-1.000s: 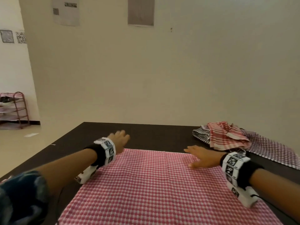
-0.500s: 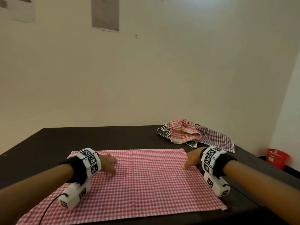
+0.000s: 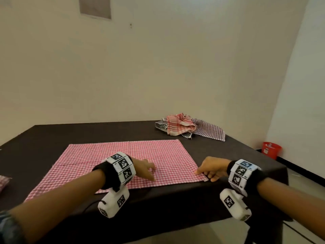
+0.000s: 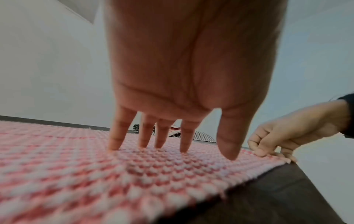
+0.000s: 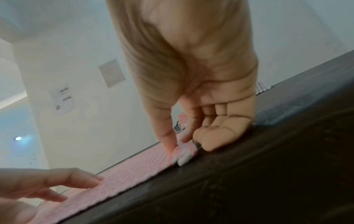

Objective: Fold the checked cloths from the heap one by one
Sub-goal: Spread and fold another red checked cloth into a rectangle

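A pink-and-white checked cloth lies spread flat on the dark table. My left hand rests on the cloth near its front edge, straight fingertips pressing the weave. My right hand pinches the cloth's near right corner between thumb and forefinger, the other fingers curled against the table top. The heap of checked cloths, red-and-white on top of black-and-white ones, sits at the far right of the table.
A folded pink checked piece shows at the left edge of the table. A red bucket stands on the floor past the table's right side. The table's near edge runs just below both wrists.
Both hands have drawn back from the cloth's far part to its near edge. The left moved to the right along the cloth, and the right now pinches the near right corner.
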